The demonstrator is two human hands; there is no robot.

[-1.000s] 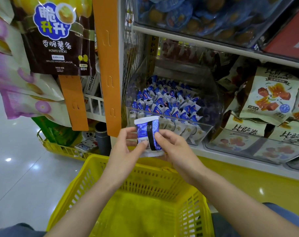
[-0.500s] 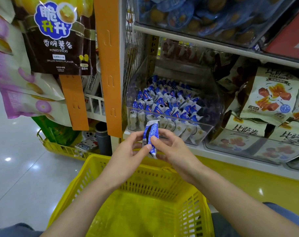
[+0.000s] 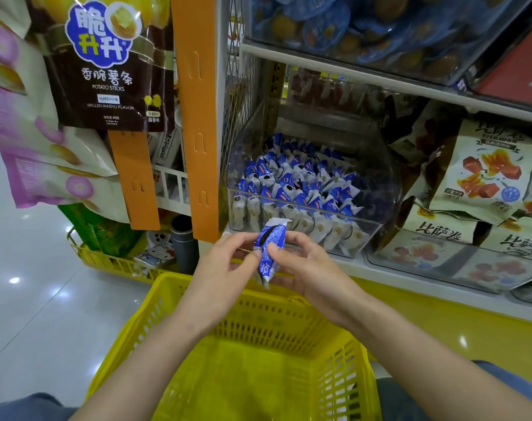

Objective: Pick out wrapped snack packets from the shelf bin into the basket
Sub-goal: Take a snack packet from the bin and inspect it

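A blue and white wrapped snack packet [image 3: 269, 253] hangs edge-on between my two hands, just above the far rim of the yellow basket [image 3: 197, 302]. My left hand [image 3: 225, 268] pinches it from the left with fingertips. My right hand [image 3: 307, 265] pinches it from the right, thumb on its face. Behind them a clear plastic shelf bin [image 3: 377, 189] holds several rows of the same blue and white packets [image 3: 295, 183]. The basket's inside looks bare.
Orange hanging strips [image 3: 197, 117] with a potato sticks bag [image 3: 106, 65] stand left of the bin. Beige snack bags [image 3: 486, 171] fill the bins to the right. A shelf with blue tubs [image 3: 349, 22] sits above. A second yellow basket [image 3: 112, 259] lies on the floor at left.
The packet has turned from face-on to edge-on and come down a little toward the basket. Both hands stayed on it and sank slightly.
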